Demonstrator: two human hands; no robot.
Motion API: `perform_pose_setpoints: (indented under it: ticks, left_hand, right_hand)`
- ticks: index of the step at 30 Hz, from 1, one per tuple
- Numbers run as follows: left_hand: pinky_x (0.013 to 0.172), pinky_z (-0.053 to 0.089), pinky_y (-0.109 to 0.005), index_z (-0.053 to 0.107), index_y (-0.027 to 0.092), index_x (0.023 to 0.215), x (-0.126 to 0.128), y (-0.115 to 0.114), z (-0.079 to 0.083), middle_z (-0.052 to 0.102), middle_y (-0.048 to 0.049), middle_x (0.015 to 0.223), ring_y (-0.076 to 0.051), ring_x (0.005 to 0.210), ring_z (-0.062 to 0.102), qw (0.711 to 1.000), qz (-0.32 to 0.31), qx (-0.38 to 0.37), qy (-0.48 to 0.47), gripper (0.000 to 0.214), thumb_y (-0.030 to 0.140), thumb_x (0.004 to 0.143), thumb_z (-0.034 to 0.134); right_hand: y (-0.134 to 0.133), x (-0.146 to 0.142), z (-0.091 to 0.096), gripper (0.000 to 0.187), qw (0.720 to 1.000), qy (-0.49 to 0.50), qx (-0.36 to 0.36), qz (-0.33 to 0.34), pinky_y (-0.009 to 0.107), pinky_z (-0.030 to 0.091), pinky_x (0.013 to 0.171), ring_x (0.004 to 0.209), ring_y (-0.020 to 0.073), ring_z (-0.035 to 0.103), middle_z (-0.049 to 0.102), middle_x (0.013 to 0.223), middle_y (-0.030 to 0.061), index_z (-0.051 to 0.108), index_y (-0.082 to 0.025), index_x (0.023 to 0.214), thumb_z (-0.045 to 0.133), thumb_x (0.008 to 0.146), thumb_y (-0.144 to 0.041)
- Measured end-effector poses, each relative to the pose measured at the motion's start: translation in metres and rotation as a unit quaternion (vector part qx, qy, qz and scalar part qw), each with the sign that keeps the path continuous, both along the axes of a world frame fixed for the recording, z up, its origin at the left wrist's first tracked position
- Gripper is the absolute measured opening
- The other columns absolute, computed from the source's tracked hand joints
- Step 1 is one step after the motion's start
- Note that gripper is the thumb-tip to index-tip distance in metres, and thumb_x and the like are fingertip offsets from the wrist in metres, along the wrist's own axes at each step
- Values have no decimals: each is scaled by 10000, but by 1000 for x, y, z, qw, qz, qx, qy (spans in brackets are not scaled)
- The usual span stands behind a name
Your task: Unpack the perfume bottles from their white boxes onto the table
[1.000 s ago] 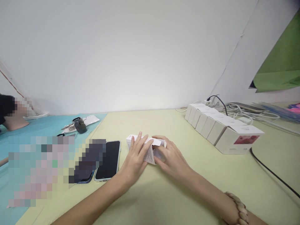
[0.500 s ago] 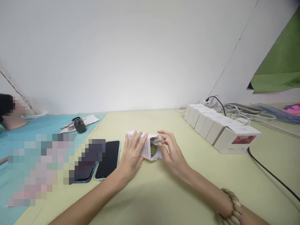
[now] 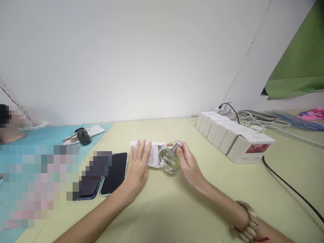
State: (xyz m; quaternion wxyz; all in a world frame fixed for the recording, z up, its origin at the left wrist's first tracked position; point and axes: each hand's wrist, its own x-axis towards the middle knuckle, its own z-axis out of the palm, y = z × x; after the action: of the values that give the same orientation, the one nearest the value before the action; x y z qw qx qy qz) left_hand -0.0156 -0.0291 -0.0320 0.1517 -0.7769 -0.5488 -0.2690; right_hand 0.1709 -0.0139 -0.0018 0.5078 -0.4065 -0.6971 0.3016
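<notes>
I judge this step as unboxing: my right hand [image 3: 190, 165] has its fingers clamped on the silver cap [image 3: 176, 145] of a perfume bottle [image 3: 169, 162], tilted at the open end of the white carton [image 3: 152, 157]. My left hand [image 3: 138, 167] spreads over it, grip uncertain. Next calls for steadiness. The glass is clear, rounded, green-tinted.

Left hand [image 3: 138, 165] and right hand [image 3: 190, 163], bare, with one bracelet [image 3: 249, 221].
Forearms [image 3: 101, 206] slender, uncovered to the picture's lower edge; bracelet on the right one, chunky, pale beige with brownish shading, rounded bulging segments, beads or braid indistinguishable; beside it, a narrow red strip [image 3: 262, 239], material unclear.
</notes>
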Motion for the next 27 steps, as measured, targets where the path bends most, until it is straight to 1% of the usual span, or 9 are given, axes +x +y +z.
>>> perform_pose_setpoints:
  ticks: [5, 9, 13, 15, 17, 20, 22, 24, 27]
  left_hand:
    - [1096, 168, -485, 192, 193, 1401, 1, -2, 4, 206, -107, 1472, -261, 1369, 98, 998, 39, 15, 50, 670, 25, 782, 387]
    - [1086, 200, -479, 217, 209, 1392, -1, -2, 1, 215, -95, 1471, -253, 1360, 159, 997, 39, 12, 69, 641, 35, 799, 387]
    - [1060, 251, -480, 403, 213, 1294, -1, -3, -1, 393, -86, 1388, -260, 1306, 309, 998, 19, -16, 59, 481, 79, 832, 386]
    - [1045, 273, -475, 462, 193, 1240, 2, -6, 2, 479, -100, 1316, -260, 1260, 382, 999, -4, -30, 25, 400, 146, 847, 407]
    - [1042, 274, -459, 472, 187, 1225, 7, -11, 8, 526, -98, 1257, -246, 1217, 429, 998, -43, -39, -23, 394, 198, 832, 447]
    - [1040, 273, -425, 479, 212, 1206, 14, -20, 17, 586, -59, 1166, -203, 1099, 519, 985, -112, -77, -105, 456, 153, 755, 496]
    - [1009, 314, -411, 504, 227, 1171, 18, -23, 20, 623, -33, 1100, -188, 1011, 562, 969, -142, -124, -162, 455, 133, 727, 506]
    - [958, 371, -399, 523, 232, 1152, 20, -23, 21, 633, -30, 1089, -200, 997, 565, 946, -151, -171, -230, 412, 187, 742, 535]
    - [909, 421, -368, 543, 213, 1132, 24, -21, 18, 622, -53, 1119, -208, 1020, 562, 898, -157, -221, -348, 370, 259, 765, 567]
  right_hand:
    - [1, -1, 1, 292, 1000, 4, 7, 16, 267, 404, 749, 822, 145, 531, 586, 1026, 40, 495, -218, 1033, 300, 922, -406]
    - [1, 0, -1, 296, 1000, 2, 1, 14, 273, 402, 762, 815, 146, 532, 588, 1019, 37, 504, -223, 1027, 301, 921, -411]
    - [3, 0, -4, 298, 1000, 9, -5, 11, 281, 403, 789, 896, 162, 534, 589, 1022, 38, 501, -229, 1054, 319, 915, -420]
    - [4, 1, -5, 303, 999, 24, -12, 33, 282, 411, 794, 927, 166, 534, 586, 1025, 42, 496, -226, 1068, 320, 915, -420]
    - [3, 0, -4, 308, 997, 37, -23, 69, 283, 423, 792, 930, 165, 536, 583, 1018, 46, 486, -224, 1088, 316, 917, -416]
    - [1, 0, -3, 305, 995, 29, -18, 99, 278, 429, 784, 920, 159, 530, 563, 1015, 51, 494, -226, 1098, 318, 920, -400]
    - [-1, -1, -2, 301, 994, 9, -5, 105, 269, 430, 767, 911, 155, 522, 543, 1017, 52, 513, -231, 1096, 328, 919, -389]
    - [-3, -1, -1, 303, 992, -8, 1, 123, 264, 435, 759, 906, 150, 518, 528, 1018, 52, 526, -237, 1103, 336, 917, -382]
    - [-4, -3, 0, 314, 986, -14, -17, 165, 263, 457, 763, 934, 152, 521, 524, 1041, 55, 540, -243, 1117, 349, 911, -385]
